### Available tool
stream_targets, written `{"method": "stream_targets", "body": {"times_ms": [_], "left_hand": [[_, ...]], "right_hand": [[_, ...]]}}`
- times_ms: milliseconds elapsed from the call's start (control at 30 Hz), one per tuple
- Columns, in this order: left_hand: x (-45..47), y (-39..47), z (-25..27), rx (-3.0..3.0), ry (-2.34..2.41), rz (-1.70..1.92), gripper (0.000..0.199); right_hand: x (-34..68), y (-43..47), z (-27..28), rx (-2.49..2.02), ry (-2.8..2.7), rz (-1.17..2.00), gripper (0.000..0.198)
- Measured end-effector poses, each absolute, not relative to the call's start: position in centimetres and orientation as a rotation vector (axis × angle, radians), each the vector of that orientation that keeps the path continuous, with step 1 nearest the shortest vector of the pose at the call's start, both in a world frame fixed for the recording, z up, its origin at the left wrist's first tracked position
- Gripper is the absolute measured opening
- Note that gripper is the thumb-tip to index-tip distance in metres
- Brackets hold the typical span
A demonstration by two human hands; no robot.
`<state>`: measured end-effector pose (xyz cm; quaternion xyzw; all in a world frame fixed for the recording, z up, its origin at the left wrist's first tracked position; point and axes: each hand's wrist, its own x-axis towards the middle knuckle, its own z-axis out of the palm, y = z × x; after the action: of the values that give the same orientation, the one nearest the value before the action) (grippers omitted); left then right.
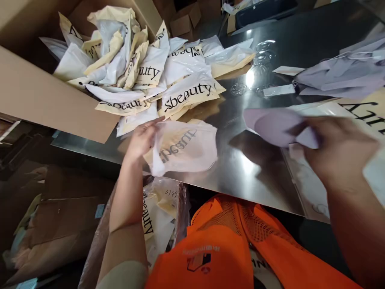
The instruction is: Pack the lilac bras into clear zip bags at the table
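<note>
On the left, my left hand (144, 138) is closed on the near-left edge of a translucent whitish bag (192, 150). Black lettering reading "beaut" shows on or through it. My right hand (339, 148), smeared by motion, grips a folded lavender piece of fabric (275, 124) above the metal table. Its exact kind cannot be made out. A pile of lavender garments (343, 74) with thin straps and white tags lies beyond the right hand. Just past my left hand, printed "beauty" bags (189, 94) are heaped on the table.
A large cardboard box (57, 94) lies at the left, with many bags spilling from its mouth. Clear round stickers or rings (238, 89) dot the metal table (222, 172). Below its front edge sits a plastic-lined container of bags (159, 216). Another carton (66, 216) stands lower left.
</note>
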<state>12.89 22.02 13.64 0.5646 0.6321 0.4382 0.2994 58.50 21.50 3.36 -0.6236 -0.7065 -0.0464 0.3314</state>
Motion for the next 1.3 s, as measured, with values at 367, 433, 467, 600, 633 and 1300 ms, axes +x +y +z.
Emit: {"method": "stream_targets", "body": {"times_ms": [367,433,467,600,633,1300], "left_hand": [[8.0,16.2,12.1,2.002,2.077,1.185,0.017],[9.2,17.3,8.3,2.111,2.040,0.688,0.026],[10.2,18.0,6.6,2.141,2.014,0.507,0.031],[17.2,20.6,2.7,2.264,1.872,0.422,0.033],[19.7,21.2,2.6,2.303,1.800,0.494,0.030],[36.0,25.9,3.4,2.455,1.153,0.286,0.052]], "right_hand": [[57.3,15.5,5.2,-1.180,-2.602,0.789,0.074],[58.2,14.7,6.0,-1.247,-2.524,0.785,0.075],[58.7,14.6,6.3,-1.312,-2.454,0.747,0.071],[59.0,16.6,5.1,-1.594,-2.114,0.447,0.061],[58.7,17.5,4.4,-1.604,-2.107,0.376,0.066],[59.8,19.5,1.7,-1.459,-2.272,0.190,0.058]]}}
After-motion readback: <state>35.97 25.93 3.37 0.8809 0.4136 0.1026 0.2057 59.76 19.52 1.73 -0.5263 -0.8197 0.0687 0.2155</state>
